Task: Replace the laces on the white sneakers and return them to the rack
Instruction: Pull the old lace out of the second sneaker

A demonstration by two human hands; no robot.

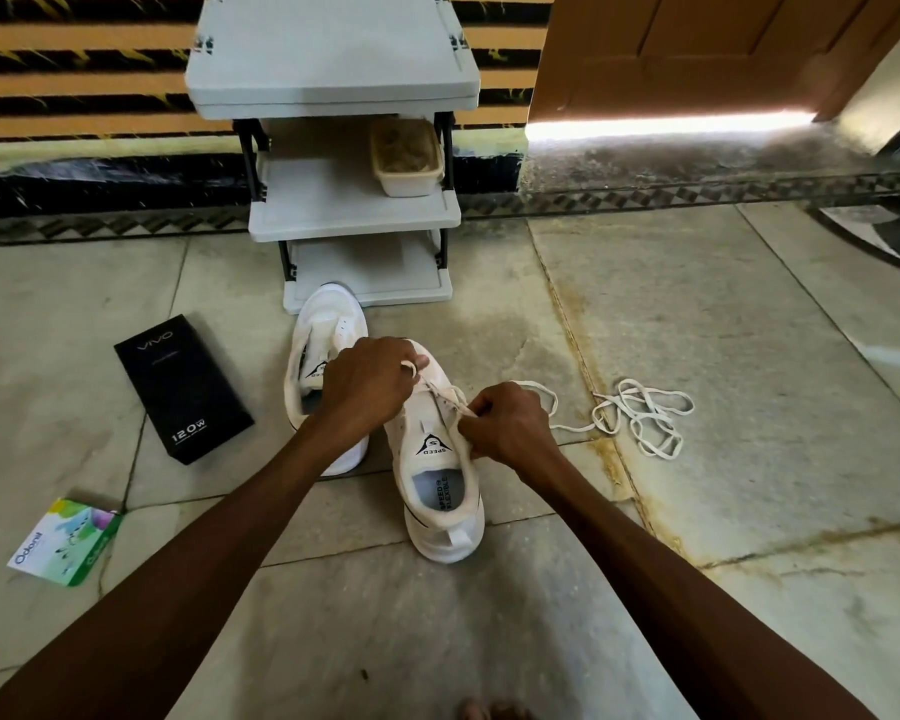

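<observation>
The nearer white low-top sneaker point(444, 491) stands upright on the pale stone-tile floor point(749, 314), heel toward us, toe toward the rack. That puts its eyelet rows straight under our view and within easy reach of both hands. A flat off-white lace point(450, 398) crosses its upper eyelets.

The left hand point(367, 384) hovers over the forefoot with its fingers curled, pinching a small loop of that lace near the toe end. The right hand point(510, 426) pinches another stretch of it at the sneaker's right eyelet row. With both ends held, the lace looks taut between them, which we take to be the point of the two-handed hold. We cannot tell from this alone whether it is being threaded in or drawn out.

From the right hand the lace trails off to the right into a loose heap of white lace point(640, 415) on the floor. It lies well away from the sneaker, so the slack stays untangled. We cannot say whether a second lace lies in it.

The other white sneaker point(317, 350) stands just beside the first, at its left, with its tongue open and seemingly unlaced.

Beyond the pair stands the grey plastic three-shelf rack point(354, 213), its lowest shelf bare in front. A beige plastic tub point(407, 159) sits on the middle shelf.

To the left lie a black rectangular cardboard box point(183, 387) and, nearer us, a green-and-white paper packet point(66, 540).
</observation>
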